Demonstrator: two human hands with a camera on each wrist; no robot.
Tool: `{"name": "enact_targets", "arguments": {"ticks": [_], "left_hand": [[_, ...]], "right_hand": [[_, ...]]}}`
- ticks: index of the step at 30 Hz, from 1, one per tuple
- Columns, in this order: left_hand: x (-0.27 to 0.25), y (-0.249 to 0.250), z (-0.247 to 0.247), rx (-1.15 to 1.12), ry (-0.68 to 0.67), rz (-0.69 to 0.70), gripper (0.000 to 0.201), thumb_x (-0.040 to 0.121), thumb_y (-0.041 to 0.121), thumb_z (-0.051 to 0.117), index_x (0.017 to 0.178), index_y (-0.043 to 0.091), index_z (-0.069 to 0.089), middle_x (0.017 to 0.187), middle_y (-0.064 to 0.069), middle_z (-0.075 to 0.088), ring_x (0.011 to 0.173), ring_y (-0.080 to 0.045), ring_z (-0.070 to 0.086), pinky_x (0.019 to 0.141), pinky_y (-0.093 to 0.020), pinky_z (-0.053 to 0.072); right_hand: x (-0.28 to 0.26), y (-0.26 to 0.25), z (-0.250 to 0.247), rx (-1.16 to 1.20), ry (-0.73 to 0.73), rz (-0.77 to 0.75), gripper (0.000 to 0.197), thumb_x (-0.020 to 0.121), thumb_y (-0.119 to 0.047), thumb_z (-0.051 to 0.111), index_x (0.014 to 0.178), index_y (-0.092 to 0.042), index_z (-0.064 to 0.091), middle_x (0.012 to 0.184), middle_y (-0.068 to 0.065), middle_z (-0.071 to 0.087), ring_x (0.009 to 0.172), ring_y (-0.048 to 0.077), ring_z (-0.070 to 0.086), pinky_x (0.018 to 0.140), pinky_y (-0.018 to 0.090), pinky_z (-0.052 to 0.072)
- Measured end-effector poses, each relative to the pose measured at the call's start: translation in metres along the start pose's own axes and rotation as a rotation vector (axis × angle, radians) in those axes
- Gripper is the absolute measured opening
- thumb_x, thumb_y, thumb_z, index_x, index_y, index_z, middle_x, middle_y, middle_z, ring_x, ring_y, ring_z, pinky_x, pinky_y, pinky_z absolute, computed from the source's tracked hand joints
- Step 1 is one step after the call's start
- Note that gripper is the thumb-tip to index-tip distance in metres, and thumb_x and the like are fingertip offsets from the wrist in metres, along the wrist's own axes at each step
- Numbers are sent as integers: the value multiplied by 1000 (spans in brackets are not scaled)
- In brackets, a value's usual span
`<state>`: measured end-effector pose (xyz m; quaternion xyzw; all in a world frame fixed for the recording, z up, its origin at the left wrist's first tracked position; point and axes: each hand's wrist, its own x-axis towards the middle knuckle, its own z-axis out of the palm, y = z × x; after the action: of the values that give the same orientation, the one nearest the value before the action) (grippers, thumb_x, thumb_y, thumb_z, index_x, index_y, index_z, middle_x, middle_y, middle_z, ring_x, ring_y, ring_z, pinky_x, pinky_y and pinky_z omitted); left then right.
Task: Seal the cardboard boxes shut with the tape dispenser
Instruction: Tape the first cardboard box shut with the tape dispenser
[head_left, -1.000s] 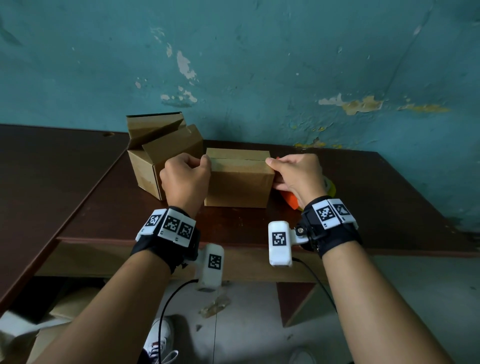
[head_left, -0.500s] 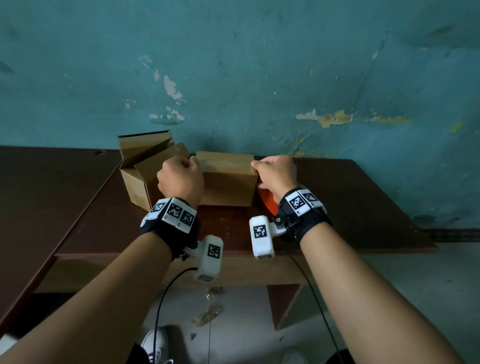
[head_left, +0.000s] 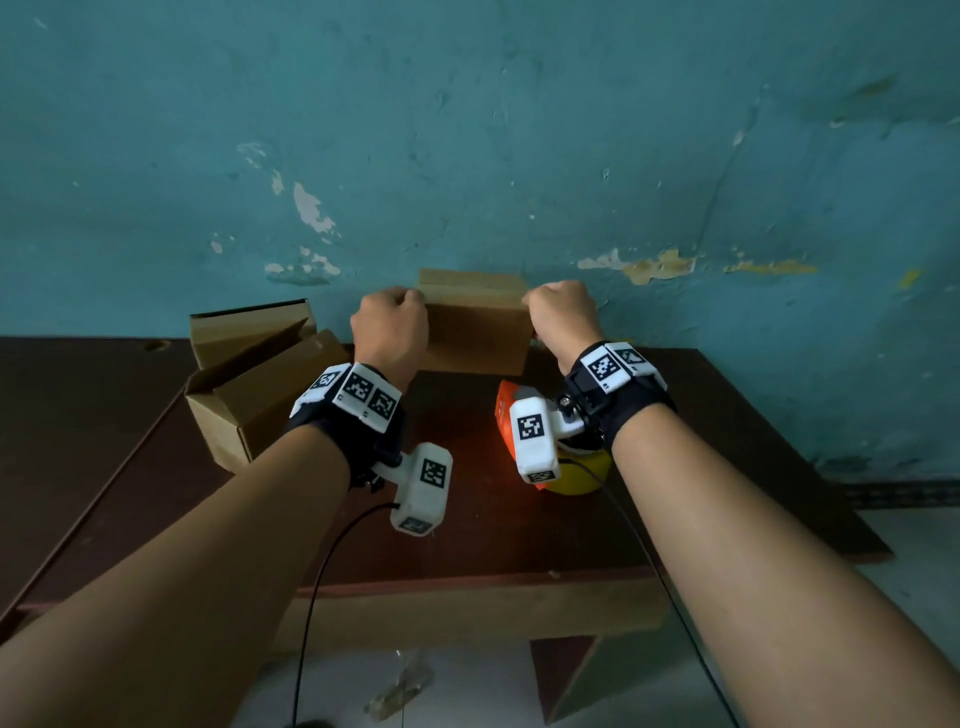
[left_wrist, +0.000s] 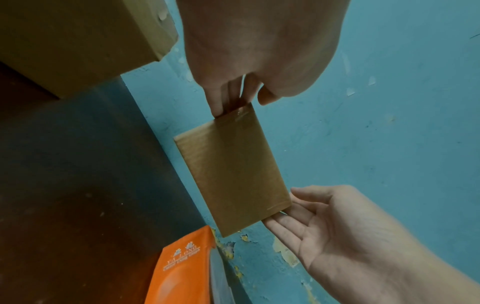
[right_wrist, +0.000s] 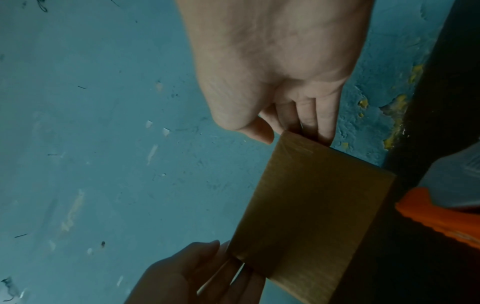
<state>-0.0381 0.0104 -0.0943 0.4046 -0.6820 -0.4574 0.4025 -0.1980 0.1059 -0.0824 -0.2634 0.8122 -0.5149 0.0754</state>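
Two plain cardboard boxes: the closed box (head_left: 475, 332) is held off the dark wooden table (head_left: 519, 525), left hand (head_left: 390, 332) and right hand (head_left: 561, 319) clamped on its ends. The open box (head_left: 254, 395) sits left. One glossy orange dispenser (head_left: 506, 415) lies near right.

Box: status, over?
Left hand and right hand grip the closed box by its ends, lifted off the table. Tape dispenser lies untouched below. Open box waits left.
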Motion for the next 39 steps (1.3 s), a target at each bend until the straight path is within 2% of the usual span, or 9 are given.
{"name": "enact_targets", "arguments": {"ticks": [2,6,10,18,22,26,33,36,39], "left_hand": [[8,-3,8,-25,-33,7,24,105,22,48,91,17,68,93,-5,66,81,-19,58,80,-34,48],[23,-14,25,-107,-108,-13,27,103,21,53,80,31,63,87,11,58,97,-20,56,96,-38,49],[34,-23,42,-187,-189,-29,22,105,17,56,120,16,72,99,12,62,112,-19,57,107,-36,45],[57,-40,71,-193,-271,-95,85,89,24,68,164,12,31,153,-10,56,139,-27,55,120,-48,42],[67,-49,82,-97,-297,-72,66,94,14,67,157,14,48,145,-12,61,127,-25,61,114,-42,49],[76,-56,90,-20,-319,-51,64,100,4,63,160,14,44,133,-11,65,112,-20,63,102,-36,55],[82,-61,96,99,-303,14,61,101,9,62,159,17,46,140,-14,63,114,-20,60,92,-28,51],[82,-64,97,124,-305,30,62,102,11,61,161,21,43,142,-12,59,106,-14,55,76,-22,48],[79,-62,98,130,-308,17,67,101,12,63,163,22,39,144,-11,57,117,-18,57,85,-24,46]], "right_hand": [[9,3,1,-10,-4,0,39,85,-9,52,112,15,67,117,33,69,106,51,65,89,64,55],[24,8,4,4,-28,3,41,86,-4,48,118,19,60,128,36,61,119,52,59,97,66,50],[34,12,4,2,-59,20,44,86,-10,56,120,17,62,133,34,62,124,50,58,106,64,49],[59,24,1,-108,-130,53,48,95,-8,68,137,10,58,146,24,58,135,41,55,111,51,46],[76,36,5,-160,-176,65,67,94,-10,78,151,6,47,156,20,52,143,35,51,111,42,45],[92,42,8,-179,-200,81,73,93,-3,78,156,4,41,164,18,43,150,34,43,111,37,43],[109,55,23,-309,-147,92,47,89,-11,84,130,4,64,126,16,69,120,35,67,92,39,57],[108,56,25,-344,-143,90,43,88,-12,85,125,3,66,123,16,70,119,36,67,97,46,59],[104,52,25,-354,-146,99,47,89,-13,85,128,2,65,128,19,69,122,37,66,100,49,58]]}}
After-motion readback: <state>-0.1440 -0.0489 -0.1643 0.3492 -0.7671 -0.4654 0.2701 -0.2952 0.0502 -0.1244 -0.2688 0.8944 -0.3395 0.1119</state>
